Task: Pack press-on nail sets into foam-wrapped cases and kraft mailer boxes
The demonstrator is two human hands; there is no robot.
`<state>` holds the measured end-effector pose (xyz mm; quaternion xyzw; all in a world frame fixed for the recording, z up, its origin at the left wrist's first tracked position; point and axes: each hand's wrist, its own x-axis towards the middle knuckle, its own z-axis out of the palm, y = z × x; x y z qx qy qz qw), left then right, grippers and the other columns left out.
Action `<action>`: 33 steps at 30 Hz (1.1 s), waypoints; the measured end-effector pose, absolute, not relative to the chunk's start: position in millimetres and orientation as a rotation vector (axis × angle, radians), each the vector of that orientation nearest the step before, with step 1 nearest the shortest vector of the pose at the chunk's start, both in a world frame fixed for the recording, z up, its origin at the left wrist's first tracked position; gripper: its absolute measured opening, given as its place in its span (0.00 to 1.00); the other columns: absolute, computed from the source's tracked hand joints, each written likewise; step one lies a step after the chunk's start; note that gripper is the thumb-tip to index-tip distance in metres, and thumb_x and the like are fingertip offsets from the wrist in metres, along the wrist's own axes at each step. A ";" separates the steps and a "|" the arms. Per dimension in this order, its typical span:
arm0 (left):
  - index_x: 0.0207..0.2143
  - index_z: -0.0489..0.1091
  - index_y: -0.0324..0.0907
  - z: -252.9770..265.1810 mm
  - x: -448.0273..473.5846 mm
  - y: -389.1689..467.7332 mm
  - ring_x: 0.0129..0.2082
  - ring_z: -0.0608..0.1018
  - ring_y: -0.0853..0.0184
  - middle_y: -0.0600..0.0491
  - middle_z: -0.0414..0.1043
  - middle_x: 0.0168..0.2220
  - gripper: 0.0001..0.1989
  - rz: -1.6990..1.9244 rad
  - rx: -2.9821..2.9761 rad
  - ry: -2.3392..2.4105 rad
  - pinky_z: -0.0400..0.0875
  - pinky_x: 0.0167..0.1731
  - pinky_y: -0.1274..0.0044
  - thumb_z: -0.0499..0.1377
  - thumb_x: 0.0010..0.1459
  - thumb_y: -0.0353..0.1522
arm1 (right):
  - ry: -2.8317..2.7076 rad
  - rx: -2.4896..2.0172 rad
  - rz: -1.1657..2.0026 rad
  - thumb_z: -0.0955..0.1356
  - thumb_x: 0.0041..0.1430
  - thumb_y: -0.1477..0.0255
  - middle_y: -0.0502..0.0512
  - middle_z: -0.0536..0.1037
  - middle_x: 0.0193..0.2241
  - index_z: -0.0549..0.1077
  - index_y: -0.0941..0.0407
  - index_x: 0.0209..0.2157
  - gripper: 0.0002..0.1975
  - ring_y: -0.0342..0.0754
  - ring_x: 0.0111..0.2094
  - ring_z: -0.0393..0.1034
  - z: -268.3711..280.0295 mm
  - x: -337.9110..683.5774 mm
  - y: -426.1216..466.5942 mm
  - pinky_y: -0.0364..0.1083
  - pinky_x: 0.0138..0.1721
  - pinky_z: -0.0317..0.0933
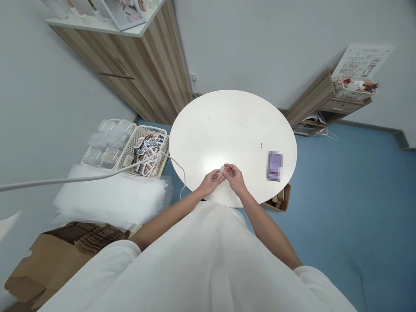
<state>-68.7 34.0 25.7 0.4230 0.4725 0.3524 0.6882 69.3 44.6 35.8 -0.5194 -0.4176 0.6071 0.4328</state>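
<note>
Over the near edge of a round white table [234,117], my two hands meet around a small whitish object [222,170]. It is too small to name, and fingers cover part of it. My left hand [211,181] has its fingers closed on the object's left side. From the right, my right hand [235,177] pinches the same object with thumb and fingers. A blurred purple item [274,166] lies on the table to the right, apart from both hands. A tiny dark mark [261,146] shows on the tabletop above it.
At left stand a white basket [164,152] of printed cards, clear plastic boxes [110,141] and a stack of white sheets [113,197]. A pale cable [97,177] crosses there. Cardboard boxes [58,260] sit lower left, another box [286,200] under the table's right edge.
</note>
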 end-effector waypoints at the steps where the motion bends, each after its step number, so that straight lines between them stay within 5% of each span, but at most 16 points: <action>1: 0.47 0.66 0.44 25.2 -70.3 34.3 0.47 0.72 0.61 0.46 0.70 0.46 0.22 0.765 0.911 1.060 0.66 0.45 0.68 0.59 0.50 0.43 | -1.049 -1.281 1.526 0.68 0.47 0.64 0.48 0.70 0.29 0.68 0.52 0.41 0.18 0.42 0.29 0.66 36.2 68.7 44.9 0.47 0.37 0.64; 13: 0.44 0.66 0.41 17.6 -71.6 39.0 0.38 0.77 0.63 0.43 0.71 0.45 0.19 0.791 0.512 0.967 0.67 0.43 0.68 0.55 0.54 0.43 | -1.051 -1.474 1.407 0.67 0.48 0.63 0.50 0.70 0.33 0.69 0.54 0.40 0.17 0.40 0.25 0.62 22.5 87.7 39.6 0.45 0.32 0.62; 23: 0.45 0.68 0.45 13.2 -54.8 24.1 0.45 0.71 0.63 0.47 0.65 0.46 0.18 0.951 1.193 1.495 0.68 0.41 0.72 0.59 0.51 0.36 | -1.137 -1.606 1.151 0.64 0.50 0.64 0.49 0.71 0.23 0.68 0.53 0.33 0.09 0.45 0.26 0.67 29.4 75.0 36.1 0.46 0.29 0.64; 33: 0.48 0.67 0.44 4.8 -64.5 18.9 0.44 0.73 0.65 0.47 0.67 0.48 0.18 1.055 0.942 1.294 0.68 0.43 0.72 0.55 0.55 0.38 | -1.360 -1.357 1.205 0.61 0.54 0.68 0.54 0.71 0.37 0.70 0.52 0.38 0.11 0.46 0.39 0.67 25.2 47.6 37.0 0.48 0.40 0.66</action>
